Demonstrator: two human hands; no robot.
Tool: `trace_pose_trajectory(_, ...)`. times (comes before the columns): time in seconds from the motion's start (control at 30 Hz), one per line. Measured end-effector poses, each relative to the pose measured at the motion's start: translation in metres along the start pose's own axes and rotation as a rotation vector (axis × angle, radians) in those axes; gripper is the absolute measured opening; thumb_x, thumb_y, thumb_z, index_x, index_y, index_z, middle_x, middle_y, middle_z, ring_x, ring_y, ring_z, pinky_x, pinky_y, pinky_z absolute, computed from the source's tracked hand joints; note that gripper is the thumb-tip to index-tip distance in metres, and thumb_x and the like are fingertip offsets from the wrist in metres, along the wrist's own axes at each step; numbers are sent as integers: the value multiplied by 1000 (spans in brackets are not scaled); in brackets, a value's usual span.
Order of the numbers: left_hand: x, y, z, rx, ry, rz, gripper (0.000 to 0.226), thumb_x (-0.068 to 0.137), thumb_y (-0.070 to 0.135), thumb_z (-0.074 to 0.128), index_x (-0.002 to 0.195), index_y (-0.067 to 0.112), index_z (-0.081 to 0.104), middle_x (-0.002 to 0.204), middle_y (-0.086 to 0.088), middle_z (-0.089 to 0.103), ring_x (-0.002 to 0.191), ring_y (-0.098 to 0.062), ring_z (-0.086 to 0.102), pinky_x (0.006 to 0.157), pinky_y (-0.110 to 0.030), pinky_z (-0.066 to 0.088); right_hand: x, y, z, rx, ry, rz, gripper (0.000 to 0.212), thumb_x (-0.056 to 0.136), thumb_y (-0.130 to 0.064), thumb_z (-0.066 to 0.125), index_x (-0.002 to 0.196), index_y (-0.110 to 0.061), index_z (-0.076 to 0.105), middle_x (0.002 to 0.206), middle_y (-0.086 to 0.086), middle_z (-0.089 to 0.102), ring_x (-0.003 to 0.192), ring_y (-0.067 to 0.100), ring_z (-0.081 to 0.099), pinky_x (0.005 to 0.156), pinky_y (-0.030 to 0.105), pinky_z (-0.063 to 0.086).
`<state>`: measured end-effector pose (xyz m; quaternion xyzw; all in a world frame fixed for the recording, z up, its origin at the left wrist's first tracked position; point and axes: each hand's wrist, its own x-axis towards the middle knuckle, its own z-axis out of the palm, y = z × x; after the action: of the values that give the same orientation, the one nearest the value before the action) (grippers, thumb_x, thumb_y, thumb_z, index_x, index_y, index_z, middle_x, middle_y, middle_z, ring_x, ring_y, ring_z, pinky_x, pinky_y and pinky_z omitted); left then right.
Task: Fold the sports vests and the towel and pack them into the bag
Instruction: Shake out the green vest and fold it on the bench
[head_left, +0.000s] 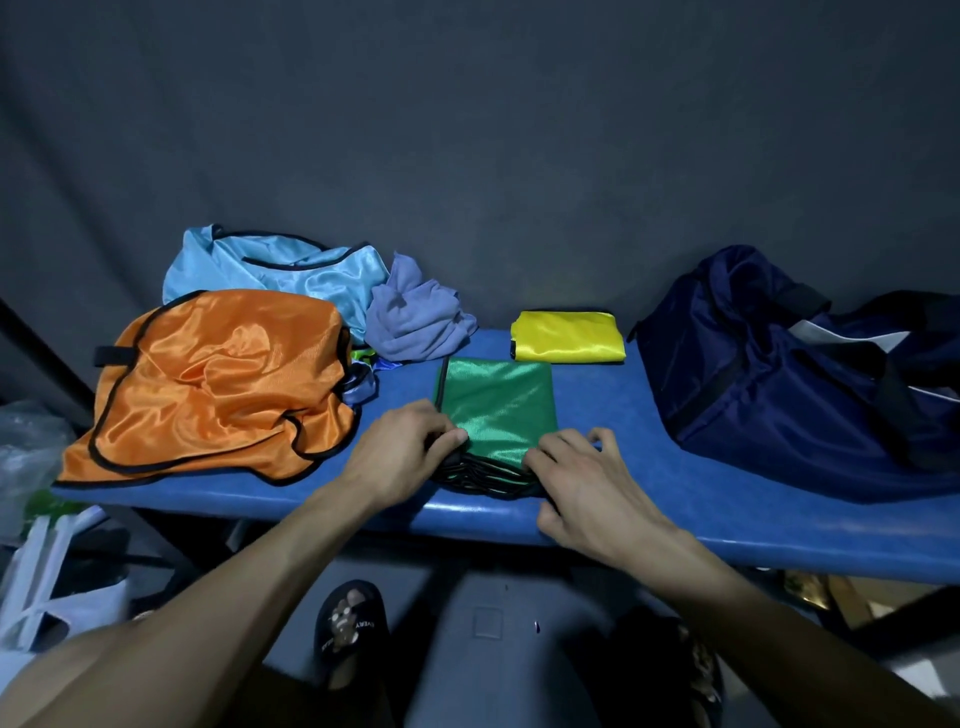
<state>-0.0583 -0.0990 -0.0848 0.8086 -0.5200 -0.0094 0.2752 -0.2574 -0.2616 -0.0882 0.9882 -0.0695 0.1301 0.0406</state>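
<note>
Head view shows the navy bag (769, 374) lying at the right end of the blue bench (675, 478), its contents not visible; the left hand (400, 457) pinches the near left edge of the half-folded green vest (498, 405); the right hand (587, 478) curls its fingers on the near right edge; the folded yellow vest (569, 336) lies just behind.

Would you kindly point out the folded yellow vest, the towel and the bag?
yellow vest (569, 336), head view, centre of its folded top face.
towel (415, 317), head view, middle of the crumpled heap.
bag (769, 374), head view, its front side panel.
</note>
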Motion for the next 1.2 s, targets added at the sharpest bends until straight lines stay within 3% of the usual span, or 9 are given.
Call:
trace_pose_trajectory(0.13, -5, -22, -23, -18, -397, 102, 64, 88, 74, 52, 137, 33, 58, 119, 14, 45, 115, -6, 45, 104, -27, 39, 4, 3, 1, 13, -38, 13, 22, 66, -19, 57, 88, -21, 57, 87, -4, 50, 89, 23, 50, 79, 40, 36)
trace_pose_trajectory(0.23, -9, -34, -22, 61, -380, 203, 63, 90, 57, 65, 147, 36, 47, 127, 15, 38, 117, -9, 38, 104, -26, 36, 7, 4, 4, 39, -47, 24, 23, 67, -16, 58, 90, -20, 57, 87, -4, 49, 88, 22, 48, 78, 38, 34)
trace_pose_trajectory(0.37, -5, -32, -14, 116, -229, 301, 44, 98, 48, 57, 136, 25, 55, 136, 11, 41, 123, -15, 37, 105, -39, 40, 12, 7, 4, 118, -90, 68, 29, 72, -14, 58, 101, -17, 60, 94, -2, 56, 92, 24, 52, 81, 37, 33)
trace_pose_trajectory(0.47, -9, -28, -12, 33, -261, 229, 54, 98, 61, 46, 127, 17, 60, 130, 10, 51, 126, -13, 38, 107, -40, 38, 14, 17, -12, 377, -137, 153, 28, 81, -14, 58, 109, -18, 62, 95, -4, 62, 89, 18, 53, 79, 33, 32)
trace_pose_trajectory(0.6, -23, -6, -9, -326, -296, -14, 68, 93, 74, 39, 79, 8, 49, 74, 1, 43, 73, -9, 45, 72, -38, 40, 14, 33, -32, 859, -231, 356, 12, 88, -16, 56, 96, -23, 62, 85, 1, 65, 73, 12, 53, 71, 36, 42)
trace_pose_trajectory(0.73, -16, 12, -4, -435, -215, -211, 53, 101, 60, 43, 69, 20, 31, 64, 7, 24, 58, -10, 27, 59, -36, 24, 22, 32, -23, 826, -201, 444, 19, 96, -13, 45, 91, -26, 58, 81, 4, 59, 76, 19, 52, 71, 38, 39)
trace_pose_trajectory(0.93, 2, 21, 0, -447, -117, -480, 51, 103, 49, 49, 66, 18, 35, 53, 7, 30, 49, -14, 31, 58, -34, 23, 44, 34, -11, 754, -131, 497, 22, 105, -18, 36, 104, -23, 58, 86, -8, 57, 86, 13, 54, 74, 27, 40)
trace_pose_trajectory(1.1, 12, 20, -1, -385, -51, -603, 54, 102, 48, 51, 59, 19, 36, 46, 10, 33, 44, -15, 36, 53, -32, 24, 62, 34, 2, 678, -80, 508, 35, 100, -31, 34, 110, -20, 66, 106, -3, 61, 111, 22, 53, 101, 47, 41)
trace_pose_trajectory(1.2, 13, 18, -1, -357, -14, -631, 57, 101, 48, 52, 56, 20, 32, 41, 10, 29, 40, -14, 32, 51, -33, 21, 70, 35, 10, 621, -64, 495, 30, 104, -24, 42, 115, -17, 68, 105, -2, 53, 114, 22, 47, 104, 45, 38)
